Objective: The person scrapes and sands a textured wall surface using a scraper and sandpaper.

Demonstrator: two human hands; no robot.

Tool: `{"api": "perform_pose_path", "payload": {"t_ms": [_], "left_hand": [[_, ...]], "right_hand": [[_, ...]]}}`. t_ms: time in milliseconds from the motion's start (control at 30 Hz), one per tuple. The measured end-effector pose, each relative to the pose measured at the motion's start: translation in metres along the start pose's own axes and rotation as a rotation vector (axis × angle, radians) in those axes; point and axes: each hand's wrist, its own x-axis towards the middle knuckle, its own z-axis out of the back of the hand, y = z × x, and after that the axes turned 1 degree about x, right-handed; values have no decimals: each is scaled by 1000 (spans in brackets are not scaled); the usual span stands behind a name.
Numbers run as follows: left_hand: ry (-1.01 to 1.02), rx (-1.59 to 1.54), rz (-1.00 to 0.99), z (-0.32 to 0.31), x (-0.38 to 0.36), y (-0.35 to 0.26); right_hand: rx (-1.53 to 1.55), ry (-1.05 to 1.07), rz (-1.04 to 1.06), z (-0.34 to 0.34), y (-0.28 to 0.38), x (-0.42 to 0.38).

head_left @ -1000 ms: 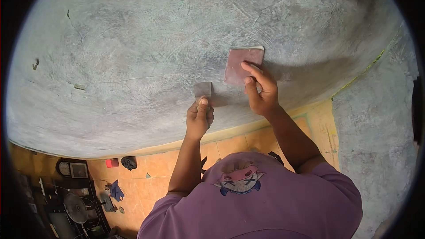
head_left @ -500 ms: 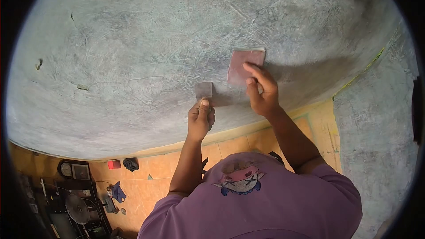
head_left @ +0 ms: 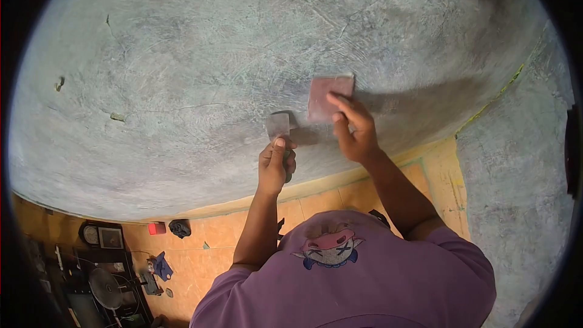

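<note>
My left hand [head_left: 273, 167] is closed round the handle of a small putty knife [head_left: 279, 125], thumb uppermost, and part of a green handle shows below the fingers. The knife's grey blade points up, close to the grey-plastered wall [head_left: 200, 61]. Higher and to the right, my right hand [head_left: 359, 136] grips a flat, pinkish-red putty spreader [head_left: 320, 91], one finger laid along its face. A pale line runs along the spreader's upper edge. It lies against or very near the wall; exact contact is hard to make out.
Cracks and small gouges [head_left: 118, 117] mark the wall. A yellow-edged corner [head_left: 492, 104] stands at the right. Below are orange floor tiles [head_left: 200, 261], a red box [head_left: 156, 228], a black bundle [head_left: 180, 228], and a fan [head_left: 105, 287] beside dark furniture.
My right hand and the spreader have shifted left and slightly down the wall. The left hand stays almost in place, the putty knife turned a little, with more of its green handle showing.
</note>
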Motion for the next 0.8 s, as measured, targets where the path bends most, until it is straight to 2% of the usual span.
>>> {"api": "perform_pose_path", "payload": {"t_ms": [133,300,367,433,500,633,800], "left_hand": [[-2,-8,8,2,-3,-2],[-19,-18,17,2,-7,1],[-14,-29,12,0,-7,3],[-15,-28,27,-1,-7,3],[-35,-25,29,-4,-9,1],[-50,-36,10,0,-12,1],[-55,-51,34,0,-12,3]], "right_hand": [[83,37,-126,-5,-11,-25],[-34,-93,-36,11,2,4],[117,-153,-32,7,11,15],[121,-121,-43,2,3,8],[-6,46,-6,-2,-2,-4],[-5,-68,-72,-4,-12,-18],[-2,-210,61,5,1,15]]}}
